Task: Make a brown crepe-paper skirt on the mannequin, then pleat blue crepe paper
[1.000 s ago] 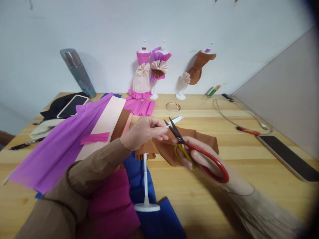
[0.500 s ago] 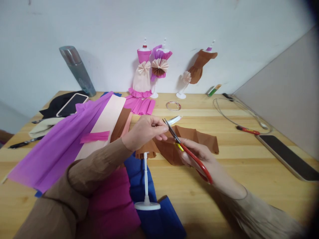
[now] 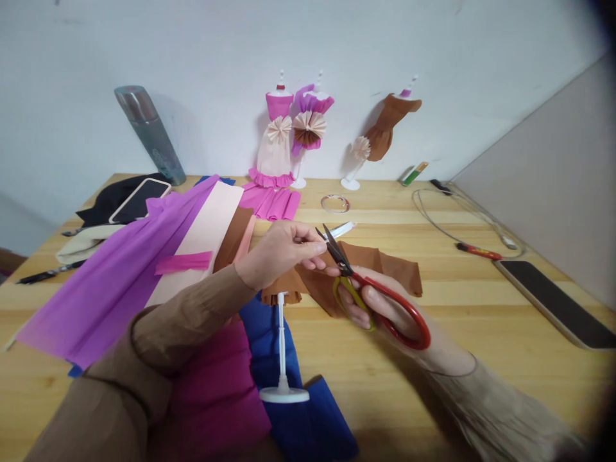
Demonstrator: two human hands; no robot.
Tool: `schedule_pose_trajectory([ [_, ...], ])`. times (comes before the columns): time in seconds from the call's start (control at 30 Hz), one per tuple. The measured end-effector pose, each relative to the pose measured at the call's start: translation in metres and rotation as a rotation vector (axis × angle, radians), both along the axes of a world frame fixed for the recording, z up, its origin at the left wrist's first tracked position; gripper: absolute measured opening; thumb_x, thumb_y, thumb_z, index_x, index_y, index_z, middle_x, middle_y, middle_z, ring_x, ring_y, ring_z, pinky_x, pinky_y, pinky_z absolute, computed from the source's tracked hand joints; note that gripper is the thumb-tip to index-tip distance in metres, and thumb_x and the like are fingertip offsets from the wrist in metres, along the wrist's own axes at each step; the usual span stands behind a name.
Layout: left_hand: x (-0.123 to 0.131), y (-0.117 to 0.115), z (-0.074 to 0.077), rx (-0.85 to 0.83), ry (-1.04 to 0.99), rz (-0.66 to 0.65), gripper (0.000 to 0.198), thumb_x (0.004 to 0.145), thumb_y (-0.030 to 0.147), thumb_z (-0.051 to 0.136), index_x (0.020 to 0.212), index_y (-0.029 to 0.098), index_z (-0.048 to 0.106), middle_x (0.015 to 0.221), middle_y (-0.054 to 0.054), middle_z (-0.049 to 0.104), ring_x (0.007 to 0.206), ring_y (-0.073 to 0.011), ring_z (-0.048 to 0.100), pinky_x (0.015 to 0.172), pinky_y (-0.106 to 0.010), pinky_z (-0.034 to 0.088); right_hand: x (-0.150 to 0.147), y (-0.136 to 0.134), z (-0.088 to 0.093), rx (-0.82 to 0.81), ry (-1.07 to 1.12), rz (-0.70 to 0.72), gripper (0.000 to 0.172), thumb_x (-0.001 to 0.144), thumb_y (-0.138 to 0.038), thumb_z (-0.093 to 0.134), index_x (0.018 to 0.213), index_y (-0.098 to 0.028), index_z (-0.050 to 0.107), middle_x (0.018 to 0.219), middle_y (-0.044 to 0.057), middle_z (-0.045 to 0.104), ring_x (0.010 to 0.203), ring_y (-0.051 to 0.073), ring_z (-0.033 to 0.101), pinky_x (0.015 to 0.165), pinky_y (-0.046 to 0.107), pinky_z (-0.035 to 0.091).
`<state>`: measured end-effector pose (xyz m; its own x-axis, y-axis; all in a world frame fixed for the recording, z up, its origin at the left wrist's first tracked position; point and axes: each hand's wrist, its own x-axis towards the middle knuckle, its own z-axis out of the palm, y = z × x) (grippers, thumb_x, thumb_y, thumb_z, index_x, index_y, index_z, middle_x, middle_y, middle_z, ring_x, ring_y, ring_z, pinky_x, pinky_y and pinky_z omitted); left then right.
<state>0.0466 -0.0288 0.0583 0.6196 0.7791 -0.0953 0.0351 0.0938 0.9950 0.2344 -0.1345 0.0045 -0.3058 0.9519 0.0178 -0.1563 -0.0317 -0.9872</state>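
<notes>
My right hand [image 3: 385,308] grips a pair of scissors [image 3: 344,266] with one red and one yellow handle loop, blades parted. Their tips reach the fingertips of my left hand [image 3: 289,250], which pinches something too small to make out. Below my left hand, a small white dress-form stand [image 3: 283,359] carries a pleated brown paper skirt [image 3: 282,285]; its upper part is hidden by the hand. Brown crepe paper [image 3: 394,269] lies behind the scissors. Just past the blade tips is a whitish tube [image 3: 341,230].
Purple crepe paper [image 3: 120,269], magenta paper [image 3: 212,385] and blue paper [image 3: 327,417] cover the left and front. Dressed miniature forms [image 3: 275,151] stand along the wall beside a spray can [image 3: 154,135]. A phone [image 3: 558,301] and a cable [image 3: 476,218] lie right.
The scissors have opened: their blades and handle loops, close together before, are now spread apart. My left hand stays pinched in nearly the same place.
</notes>
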Motion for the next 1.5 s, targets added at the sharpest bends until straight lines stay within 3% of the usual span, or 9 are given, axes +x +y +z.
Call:
schedule_pose_trajectory([
  [0.37,-0.002,0.001,0.003,-0.044,-0.031,-0.01,0.013,0.084,0.01,0.06,0.071,0.01,0.062,0.06,-0.002,0.069,0.055,-0.007,0.065,0.058,-0.017,0.052,-0.009,-0.002,0.008,0.002,-0.095,-0.11,0.042,0.09,-0.054,0.057,0.113,-0.019,0.062,0.051,-0.007,0.039,0.041,0.007,0.028,0.042,0.024,0.021],
  [0.53,-0.004,0.013,0.0,-0.092,-0.058,0.088,0.012,0.086,0.009,0.06,0.074,0.008,0.065,0.067,-0.004,0.071,0.062,-0.0084,0.068,0.063,-0.019,0.053,0.008,-0.003,0.013,0.115,-0.574,-0.3,0.051,0.079,-0.044,0.07,0.124,-0.023,0.061,0.08,0.005,0.067,0.067,0.019,0.062,0.058,0.031,0.049],
  [0.67,-0.006,0.019,-0.004,-0.112,-0.109,0.099,0.011,0.085,0.007,0.061,0.074,0.008,0.064,0.066,-0.004,0.071,0.063,-0.0081,0.069,0.064,-0.018,0.054,0.021,-0.008,0.007,0.226,-1.038,-0.246,0.06,0.08,-0.033,0.064,0.137,-0.02,0.055,0.113,0.014,0.069,0.1,0.03,0.067,0.084,0.045,0.054],
  [0.9,-0.008,0.014,-0.002,0.035,-0.143,0.054,0.004,0.076,0.012,0.071,0.078,0.009,0.068,0.067,-0.003,0.072,0.065,-0.0096,0.07,0.064,-0.019,0.054,0.01,-0.011,0.005,0.371,-1.254,-0.146,0.026,0.088,-0.018,0.052,0.105,-0.021,0.071,0.092,0.009,0.076,0.077,0.024,0.072,0.067,0.035,0.055],
  [1.1,-0.004,0.005,-0.001,0.263,-0.132,0.007,0.003,0.074,0.011,0.067,0.072,0.012,0.069,0.073,-0.002,0.07,0.068,-0.0106,0.07,0.065,-0.02,0.054,0.005,0.003,0.039,0.701,-0.84,-0.491,0.007,0.086,-0.018,0.063,0.09,-0.022,0.067,0.08,0.004,0.07,0.07,0.018,0.067,0.059,0.028,0.054],
  [1.17,-0.004,0.003,0.0,0.286,-0.109,-0.021,0.003,0.074,0.011,0.067,0.072,0.012,0.069,0.075,-0.002,0.069,0.068,-0.0104,0.07,0.066,-0.02,0.054,0.01,0.018,0.052,0.787,-0.762,-0.602,0.023,0.085,-0.011,0.061,0.103,-0.024,0.067,0.096,0.005,0.069,0.073,0.016,0.066,0.062,0.028,0.054],
  [1.27,-0.006,0.004,0.001,0.3,-0.078,-0.077,0.003,0.074,0.013,0.067,0.072,0.012,0.069,0.08,-0.003,0.07,0.068,-0.0102,0.068,0.065,-0.021,0.054,0.024,0.047,0.064,0.837,-0.849,-0.471,0.044,0.083,-0.007,0.056,0.123,-0.027,0.062,0.118,0.008,0.066,0.077,0.016,0.066,0.067,0.031,0.055],
  [1.37,-0.009,0.012,-0.002,0.367,-0.048,-0.084,0.005,0.074,0.014,0.067,0.07,0.013,0.07,0.08,-0.005,0.07,0.078,-0.0133,0.069,0.071,-0.023,0.054,0.039,0.074,0.06,0.767,-0.868,-0.264,0.033,0.084,-0.011,0.054,0.108,-0.025,0.071,0.099,0.006,0.073,0.082,0.02,0.068,0.072,0.034,0.054],
  [1.5,-0.011,0.029,-0.014,0.369,-0.033,0.009,0.002,0.072,0.012,0.07,0.07,0.012,0.071,0.102,-0.012,0.071,0.103,-0.0195,0.066,0.087,-0.031,0.053,0.049,0.097,0.036,0.681,-0.807,-0.236,0.023,0.082,-0.016,0.054,0.093,-0.021,0.074,0.089,0.007,0.074,0.08,0.021,0.068,0.071,0.034,0.054],
])
